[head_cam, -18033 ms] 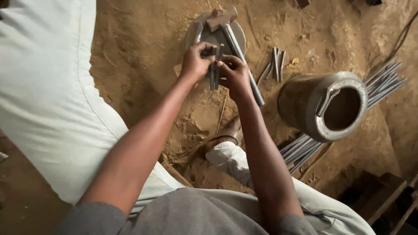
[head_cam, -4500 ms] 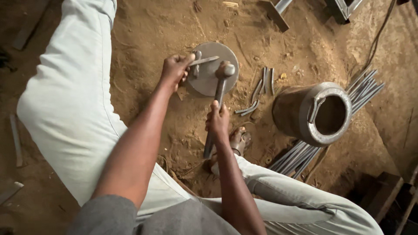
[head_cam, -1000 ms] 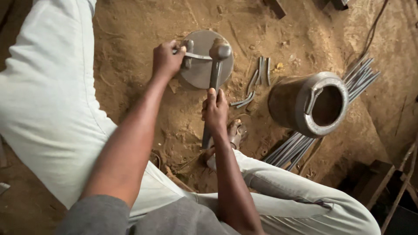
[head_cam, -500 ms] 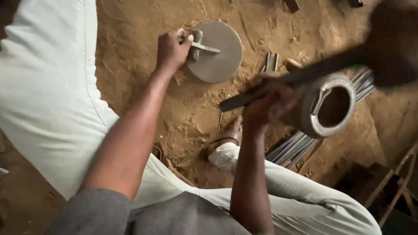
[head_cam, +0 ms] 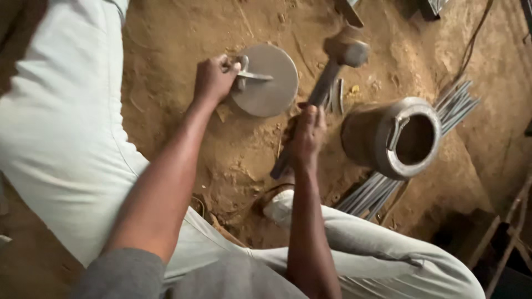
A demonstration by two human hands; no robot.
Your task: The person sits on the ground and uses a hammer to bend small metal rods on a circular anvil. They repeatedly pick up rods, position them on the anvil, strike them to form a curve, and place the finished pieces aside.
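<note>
My left hand (head_cam: 213, 77) grips a bent metal strip (head_cam: 252, 75) and holds it flat on a round grey metal anvil (head_cam: 271, 88) set in the sandy ground. My right hand (head_cam: 307, 133) is closed on the handle of a hammer (head_cam: 332, 66). The hammer's head is raised above and to the right of the anvil, slightly blurred. The strip's near end is hidden inside my left fist.
A metal pot (head_cam: 396, 138) with a handle lies on its side at the right. Bundles of thin metal rods (head_cam: 371, 194) lie beneath and behind it. Short metal pieces (head_cam: 338, 97) rest beside the anvil. My light trousers (head_cam: 61, 138) flank the work spot.
The hammer was resting on the anvil one second ago, swung far up to the right, and now comes back down toward the anvil. My left hand stayed on the strip.
</note>
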